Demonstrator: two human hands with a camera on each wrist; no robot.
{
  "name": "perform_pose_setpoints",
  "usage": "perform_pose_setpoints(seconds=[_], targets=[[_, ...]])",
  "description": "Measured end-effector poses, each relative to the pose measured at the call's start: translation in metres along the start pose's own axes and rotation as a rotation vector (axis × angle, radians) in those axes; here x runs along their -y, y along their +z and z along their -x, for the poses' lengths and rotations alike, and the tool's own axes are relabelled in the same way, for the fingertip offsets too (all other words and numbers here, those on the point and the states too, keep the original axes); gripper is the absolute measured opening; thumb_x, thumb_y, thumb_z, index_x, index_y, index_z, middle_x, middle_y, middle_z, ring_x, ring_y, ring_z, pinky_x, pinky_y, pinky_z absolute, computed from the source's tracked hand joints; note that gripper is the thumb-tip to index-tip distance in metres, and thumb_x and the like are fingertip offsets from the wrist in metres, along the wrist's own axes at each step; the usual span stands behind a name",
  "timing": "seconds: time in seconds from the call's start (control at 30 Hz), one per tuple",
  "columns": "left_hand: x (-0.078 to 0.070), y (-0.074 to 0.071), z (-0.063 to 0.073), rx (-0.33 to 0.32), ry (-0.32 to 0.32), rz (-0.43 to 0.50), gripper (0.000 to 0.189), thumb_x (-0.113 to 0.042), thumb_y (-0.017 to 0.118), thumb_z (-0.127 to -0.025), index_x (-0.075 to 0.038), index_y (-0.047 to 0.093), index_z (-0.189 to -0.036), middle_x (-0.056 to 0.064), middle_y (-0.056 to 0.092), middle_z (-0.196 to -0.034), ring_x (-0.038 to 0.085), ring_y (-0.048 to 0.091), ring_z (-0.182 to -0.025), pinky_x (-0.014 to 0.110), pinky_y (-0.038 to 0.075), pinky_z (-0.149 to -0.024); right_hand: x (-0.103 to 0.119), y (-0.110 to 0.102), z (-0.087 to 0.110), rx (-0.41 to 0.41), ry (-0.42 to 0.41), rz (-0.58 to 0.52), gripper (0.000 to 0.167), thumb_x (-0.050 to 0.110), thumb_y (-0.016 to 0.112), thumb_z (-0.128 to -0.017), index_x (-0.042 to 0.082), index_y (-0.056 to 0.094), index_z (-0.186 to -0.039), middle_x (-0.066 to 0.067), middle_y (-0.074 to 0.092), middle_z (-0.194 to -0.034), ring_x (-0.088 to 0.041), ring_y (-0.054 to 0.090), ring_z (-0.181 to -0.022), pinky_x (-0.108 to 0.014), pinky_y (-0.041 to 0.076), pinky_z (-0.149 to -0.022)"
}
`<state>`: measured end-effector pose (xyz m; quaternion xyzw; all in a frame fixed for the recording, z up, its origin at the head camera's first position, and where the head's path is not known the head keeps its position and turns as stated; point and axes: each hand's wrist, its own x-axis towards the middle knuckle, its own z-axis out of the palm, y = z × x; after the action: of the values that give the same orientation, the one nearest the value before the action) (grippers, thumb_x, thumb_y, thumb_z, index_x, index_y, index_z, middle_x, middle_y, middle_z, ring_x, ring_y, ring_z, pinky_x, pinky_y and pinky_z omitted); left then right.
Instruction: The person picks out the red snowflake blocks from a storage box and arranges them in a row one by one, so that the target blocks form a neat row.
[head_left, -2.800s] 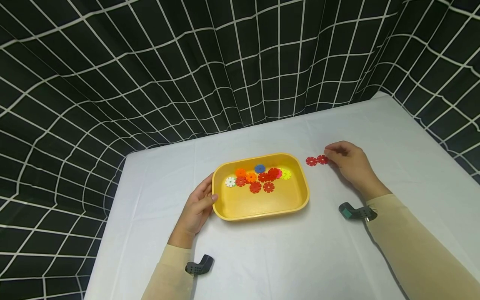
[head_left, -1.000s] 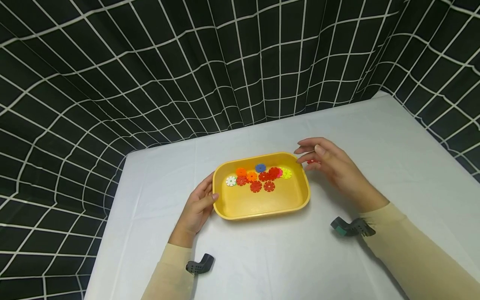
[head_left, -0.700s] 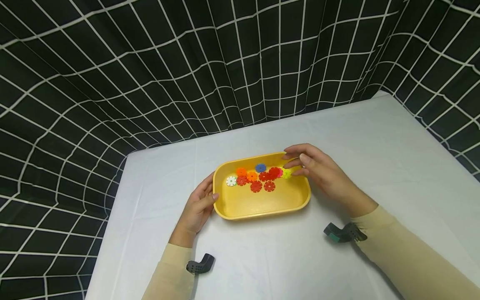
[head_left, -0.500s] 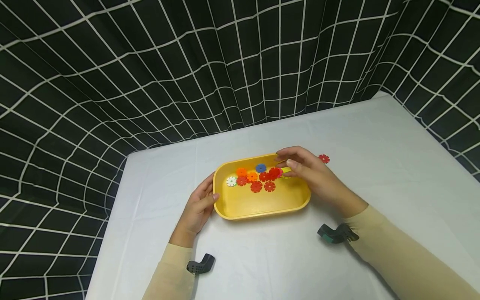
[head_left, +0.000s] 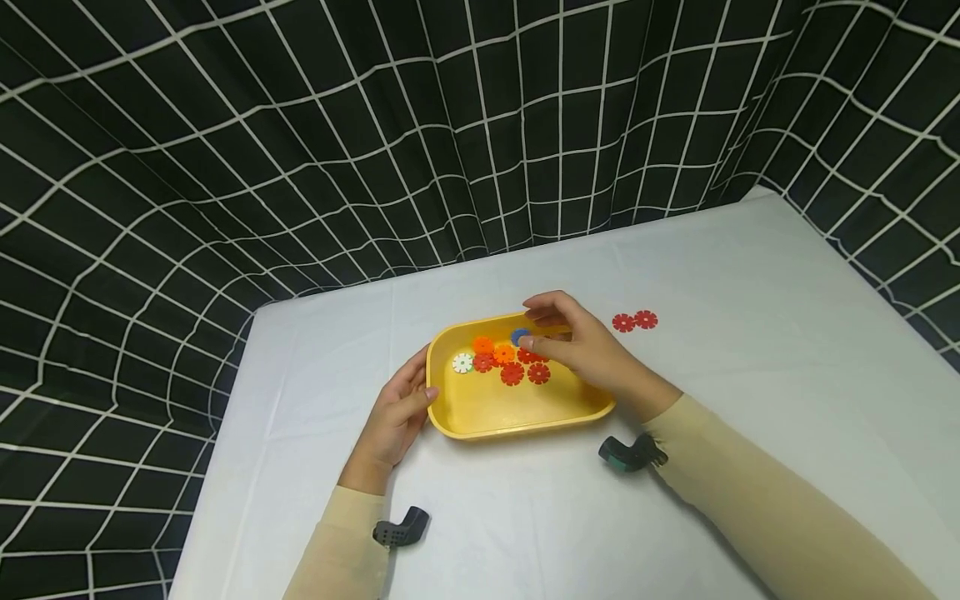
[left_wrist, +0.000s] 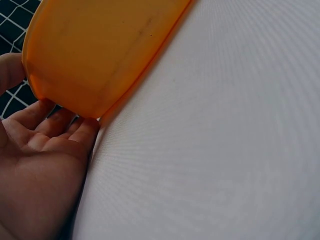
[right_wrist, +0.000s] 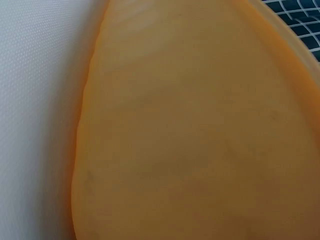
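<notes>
At the far side of the yellow tray (head_left: 487, 412), the blue disc (head_left: 517, 335) sits right by the thumb of the right hand (head_left: 581, 337)!
Look at the line-up: the tray's long axis runs left to right across the table (head_left: 465, 517), right end angled slightly farther off. Down at the left end, the left hand (head_left: 395, 408) grips it, thumb at the rim, fingers against the outer wall, well apart from the disc. So the right hand is clearly nearer, poised over the right end, fingers loosely bent, thumb apart, nothing seen in its grasp; whether it touches the disc, nobody can tell. Two red discs (head_left: 623, 322) lie on the table beyond the tray's right end.
</notes>
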<state>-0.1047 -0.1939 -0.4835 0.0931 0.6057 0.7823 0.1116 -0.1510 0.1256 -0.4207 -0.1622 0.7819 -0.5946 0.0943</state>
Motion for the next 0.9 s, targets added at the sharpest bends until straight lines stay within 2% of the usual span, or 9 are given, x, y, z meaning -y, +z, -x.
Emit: perform_pose_setpoints(seconds=[0.13,0.27,0.5,0.9], targets=[[0.001,-0.001,-0.001,-0.004,0.0,0.001,0.067,0.004,0.054,-0.104,0.0,0.034,-0.169,0.015,0.038,-0.171,0.034,0.035,-0.157,0.039,0.041,-0.12,-0.002,0.006,-0.005,-0.025,0.039,0.052,0.055,0.016,0.08,-0.1,0.003,0.055,-0.148,-0.018,0.059,-0.146,-0.038,0.052,-0.138,-0.058,0.041,-0.121],[0.001,-0.001,-0.001,-0.008,-0.001,-0.002,0.067,0.005,0.054,-0.104,-0.001,0.035,-0.168,0.015,0.039,-0.171,0.033,0.037,-0.157,0.038,0.042,-0.119,-0.002,0.011,-0.008,-0.058,0.083,0.165,0.051,0.005,0.081,-0.098,0.0,0.058,-0.143,-0.017,0.062,-0.141,-0.037,0.057,-0.134,-0.054,0.044,-0.119],[0.0,-0.001,-0.001,0.002,0.003,-0.006,0.066,0.005,0.054,-0.105,0.001,0.035,-0.168,0.017,0.038,-0.171,0.034,0.035,-0.157,0.038,0.041,-0.12,-0.006,0.016,-0.012,-0.064,0.139,0.349,0.05,0.0,0.081,-0.096,0.001,0.061,-0.142,-0.016,0.065,-0.141,-0.035,0.059,-0.135,-0.05,0.046,-0.118],[0.001,-0.001,-0.001,-0.006,0.001,0.002,0.068,0.005,0.054,-0.103,0.0,0.035,-0.168,0.016,0.038,-0.171,0.034,0.036,-0.157,0.039,0.041,-0.12,-0.008,0.019,-0.014,-0.011,0.164,0.412,0.048,-0.009,0.078,-0.093,-0.002,0.064,-0.138,-0.019,0.064,-0.136,-0.037,0.06,-0.128,-0.05,0.05,-0.115]])
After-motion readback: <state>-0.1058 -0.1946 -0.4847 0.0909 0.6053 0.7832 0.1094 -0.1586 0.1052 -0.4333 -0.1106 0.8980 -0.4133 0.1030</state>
